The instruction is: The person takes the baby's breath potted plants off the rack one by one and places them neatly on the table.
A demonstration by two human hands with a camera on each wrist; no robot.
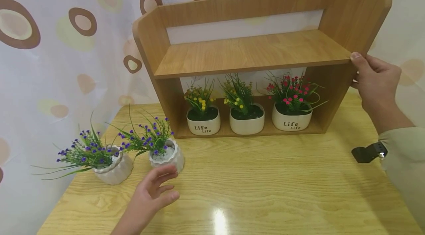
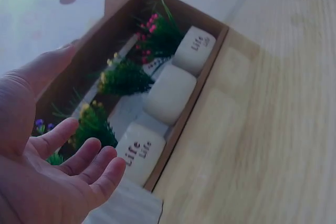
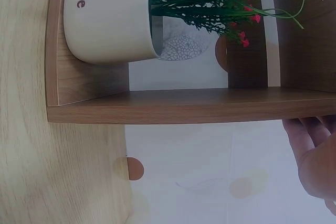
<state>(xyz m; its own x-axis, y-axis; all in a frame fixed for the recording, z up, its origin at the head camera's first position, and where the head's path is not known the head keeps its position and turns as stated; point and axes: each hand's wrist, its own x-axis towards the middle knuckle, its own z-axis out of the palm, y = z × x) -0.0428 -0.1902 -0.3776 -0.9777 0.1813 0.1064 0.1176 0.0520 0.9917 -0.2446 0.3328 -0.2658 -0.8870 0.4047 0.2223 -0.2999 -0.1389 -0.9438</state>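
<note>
A two-tier wooden shelf (image 1: pixel 252 52) stands on the table against the wall. At its right side panel, my right hand (image 1: pixel 380 82) grips the edge, thumb on the front and fingers on the outer side. Inside the lower tier stand two white pots with yellow flowers (image 1: pixel 203 124) (image 1: pixel 247 123) and one with pink flowers (image 1: pixel 292 120). My left hand (image 1: pixel 151 194) hovers over the table with loosely bent fingers, holding nothing. Just beyond it is a ribbed white pot of purple flowers (image 1: pixel 169 157), with a similar purple-flowered pot (image 1: pixel 114 170) to its left.
The light wooden table (image 1: pixel 259 183) extends in front of the shelf. A patterned curtain-like sheet (image 1: pixel 83 91) hangs behind and at the left. A black watch strap (image 1: pixel 368 152) shows at the right wrist. The shelf's upper board (image 1: pixel 212 58) bears no pots.
</note>
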